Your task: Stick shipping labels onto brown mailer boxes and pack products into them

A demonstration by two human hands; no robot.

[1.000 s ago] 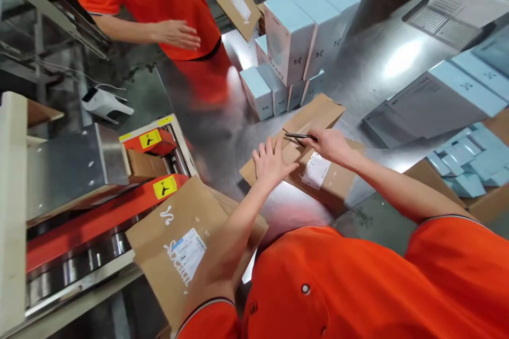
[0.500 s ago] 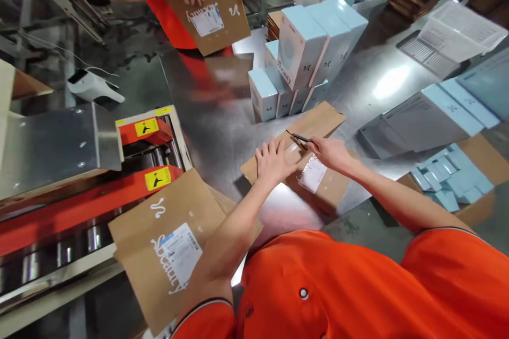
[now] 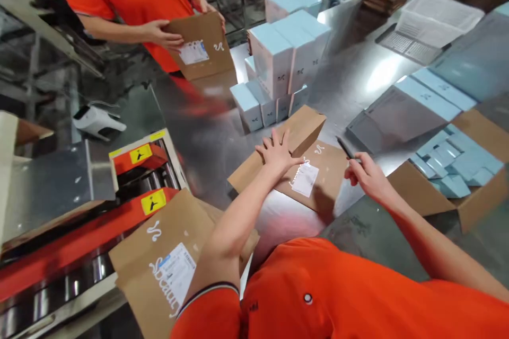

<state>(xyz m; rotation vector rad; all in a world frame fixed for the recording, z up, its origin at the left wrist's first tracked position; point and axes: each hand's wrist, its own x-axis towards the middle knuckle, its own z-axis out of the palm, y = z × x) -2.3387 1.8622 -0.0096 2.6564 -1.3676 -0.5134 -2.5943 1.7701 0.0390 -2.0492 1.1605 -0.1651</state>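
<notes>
My left hand (image 3: 276,154) lies with its fingers spread on a cardboard box (image 3: 332,179) on the metal table. Under those fingers is the box's long raised side or flap (image 3: 304,130). White lettering and a white label (image 3: 305,179) mark the box's brown face. To the right of the box, my right hand (image 3: 368,175) is closed around a slim black pen-like tool (image 3: 345,147). The tool points up and left, apart from the cardboard; its exact kind is unclear.
Pale blue boxes (image 3: 274,55) are stacked behind. An open carton (image 3: 481,204) with blue pieces stands at right. Labelled cardboard (image 3: 170,238) lies by the roller conveyor (image 3: 99,270) at left. Across the table, a co-worker's hands hold a cardboard box (image 3: 207,47). A white scanner (image 3: 99,119) sits far left.
My right hand has moved right with the black tool, away from the box. My left hand remains on the box. The box's long side now stands up more. The view has shifted somewhat.
</notes>
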